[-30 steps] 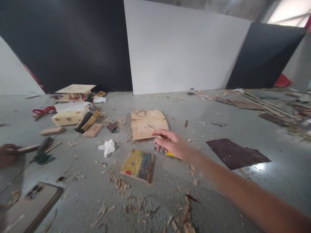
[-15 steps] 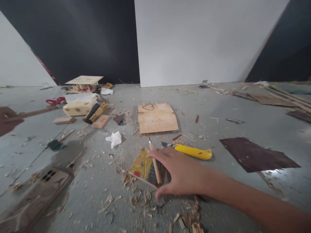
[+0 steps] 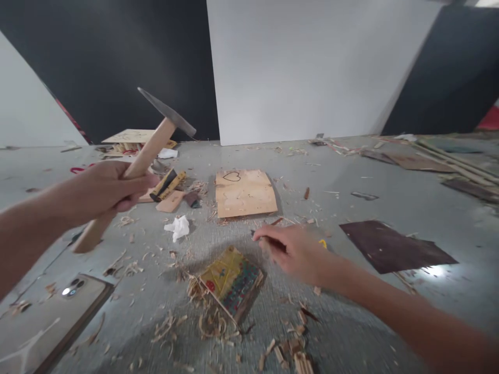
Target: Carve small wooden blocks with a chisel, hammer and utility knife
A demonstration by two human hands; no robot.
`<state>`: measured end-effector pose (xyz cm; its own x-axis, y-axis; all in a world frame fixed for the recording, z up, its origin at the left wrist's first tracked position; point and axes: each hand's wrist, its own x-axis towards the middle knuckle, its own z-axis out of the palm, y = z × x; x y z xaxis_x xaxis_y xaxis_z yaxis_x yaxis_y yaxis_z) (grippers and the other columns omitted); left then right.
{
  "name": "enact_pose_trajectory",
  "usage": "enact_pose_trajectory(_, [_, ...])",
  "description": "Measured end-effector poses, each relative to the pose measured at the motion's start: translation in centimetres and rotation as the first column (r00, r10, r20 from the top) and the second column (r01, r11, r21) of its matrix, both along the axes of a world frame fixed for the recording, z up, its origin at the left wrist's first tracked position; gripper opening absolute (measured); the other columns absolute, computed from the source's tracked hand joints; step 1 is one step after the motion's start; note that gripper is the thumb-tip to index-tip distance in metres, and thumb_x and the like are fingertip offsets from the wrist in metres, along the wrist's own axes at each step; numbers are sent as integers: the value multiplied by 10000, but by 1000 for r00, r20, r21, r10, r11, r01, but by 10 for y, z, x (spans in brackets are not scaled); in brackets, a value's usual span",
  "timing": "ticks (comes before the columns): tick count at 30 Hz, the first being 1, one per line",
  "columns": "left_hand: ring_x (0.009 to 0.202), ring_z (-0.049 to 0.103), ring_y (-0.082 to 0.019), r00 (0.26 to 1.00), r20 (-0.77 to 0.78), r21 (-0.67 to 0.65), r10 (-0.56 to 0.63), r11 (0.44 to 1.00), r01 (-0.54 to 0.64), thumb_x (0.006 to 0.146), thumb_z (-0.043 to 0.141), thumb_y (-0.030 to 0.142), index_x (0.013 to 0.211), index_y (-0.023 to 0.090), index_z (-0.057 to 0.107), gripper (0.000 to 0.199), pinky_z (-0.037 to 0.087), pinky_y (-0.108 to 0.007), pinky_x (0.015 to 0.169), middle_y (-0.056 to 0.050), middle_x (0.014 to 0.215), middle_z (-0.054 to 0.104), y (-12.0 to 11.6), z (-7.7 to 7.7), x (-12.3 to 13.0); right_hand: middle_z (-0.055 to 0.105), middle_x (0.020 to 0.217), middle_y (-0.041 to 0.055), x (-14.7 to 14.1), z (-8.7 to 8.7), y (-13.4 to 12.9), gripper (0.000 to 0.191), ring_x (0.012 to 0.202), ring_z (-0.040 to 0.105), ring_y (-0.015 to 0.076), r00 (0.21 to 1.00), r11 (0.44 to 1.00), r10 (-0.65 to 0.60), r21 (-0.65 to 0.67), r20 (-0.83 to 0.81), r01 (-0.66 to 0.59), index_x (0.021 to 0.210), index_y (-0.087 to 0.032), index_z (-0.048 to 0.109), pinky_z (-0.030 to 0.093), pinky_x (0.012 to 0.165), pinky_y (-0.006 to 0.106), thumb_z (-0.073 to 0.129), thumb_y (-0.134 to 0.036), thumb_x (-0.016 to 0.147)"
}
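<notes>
My left hand [image 3: 103,189] is wrapped round the wooden handle of a hammer [image 3: 150,148], raised with its metal head up. My right hand [image 3: 294,249] is closed on the slim tool, mostly hidden by the fingers; its dark tip shows at the fingertips. Left of that hand lies a small painted block [image 3: 232,280] in yellow and blue-green, touching nothing of either hand. Behind it sits a thin wooden board [image 3: 245,193] with a drawn heart. A yellow cutter [image 3: 323,243] is mostly hidden behind my right hand.
A phone [image 3: 54,322] lies at the lower left. White tissue [image 3: 178,228], a black-and-yellow object [image 3: 167,185] and wood pieces are on the left. Dark sandpaper [image 3: 395,246] lies at right. Wood shavings [image 3: 212,322] are scattered about; a white panel [image 3: 312,67] stands behind.
My left hand has come into view at the left with the hammer. My right hand has picked the slim tool up off the painted block. The view has shifted slightly.
</notes>
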<state>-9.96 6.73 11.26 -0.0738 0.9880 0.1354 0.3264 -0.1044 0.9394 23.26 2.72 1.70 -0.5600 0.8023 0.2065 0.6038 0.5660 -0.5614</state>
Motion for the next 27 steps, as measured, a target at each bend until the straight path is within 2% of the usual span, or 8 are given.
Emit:
enact_pose_trajectory(4, [386, 284, 17, 971, -123, -169, -203, 969, 181, 879, 587, 408, 768, 99, 602, 329, 182, -91, 425, 65, 409, 386, 4, -13, 4, 621, 668, -9, -11, -4, -3, 234, 564, 496, 128, 995, 996, 88, 2, 46, -88, 947, -245, 619, 316, 558, 267, 459, -134, 819])
enact_pose_trajectory(8, [335, 269, 37, 966, 148, -130, -211, 964, 231, 902, 553, 400, 792, 107, 567, 314, 129, -90, 388, 76, 396, 352, -2, -22, 16, 672, 757, 47, -23, -4, -7, 302, 660, 576, 185, 984, 995, 95, -4, 148, -95, 1122, -224, 587, 375, 607, 305, 443, -194, 859])
enact_pose_trajectory(10, [335, 262, 62, 940, 294, -73, -176, 976, 206, 931, 519, 334, 790, 114, 535, 262, 112, -82, 383, 74, 471, 431, -5, -20, 19, 688, 906, 97, -28, -3, -12, 365, 817, 604, 242, 971, 989, 145, 3, 188, -148, 1187, -204, 570, 423, 697, 350, 528, -350, 854])
enact_pose_trajectory(14, [334, 279, 45, 780, 604, 66, -165, 985, 157, 946, 453, 172, 781, 150, 477, 168, 174, -81, 326, 83, 524, 421, -4, -12, 11, 613, 1197, 159, -35, -2, -24, 747, 1105, 526, 326, 937, 970, 230, 22, 263, -244, 1289, -167, 515, 379, 937, 460, 635, -627, 713])
enact_pose_trajectory(17, [335, 330, -6, 628, 760, 100, -169, 984, 145, 920, 469, 156, 720, 172, 419, 207, 302, -122, 308, 86, 486, 353, 2, -10, -1, 563, 1289, 153, -37, 0, -25, 690, 1194, 481, 300, 929, 963, 263, -12, 262, -269, 1317, -169, 492, 351, 999, 427, 627, -553, 760])
enact_pose_trajectory(21, [333, 368, -17, 487, 871, -36, -63, 981, 191, 920, 401, 116, 730, 167, 418, 198, 341, -127, 328, 78, 499, 378, 0, -17, 9, 595, 1249, 120, -33, 4, -9, 636, 1097, 557, 283, 969, 983, 179, -68, 173, -169, 1340, -215, 453, 439, 889, 396, 624, -458, 778])
enact_pose_trajectory(24, [337, 408, -27, 544, 836, -211, 80, 960, 183, 912, 414, 107, 769, 158, 453, 157, 353, -132, 342, 64, 515, 433, -15, -28, 45, 650, 1146, 94, -30, 6, 7, 492, 964, 619, 257, 994, 998, 56, -43, 91, -52, 1284, -232, 473, 476, 792, 383, 555, -401, 830])
enact_pose_trajectory(27, [441, 516, -85, 622, 764, -383, 171, 896, 224, 916, 463, 229, 795, 166, 488, 139, 384, -179, 386, 15, 594, 526, -30, -41, 89, 635, 1179, 84, -28, 8, 15, 413, 1007, 610, 243, 998, 992, -42, 118, -44, 47, 1238, -234, 455, 483, 816, 388, 535, -345, 848])
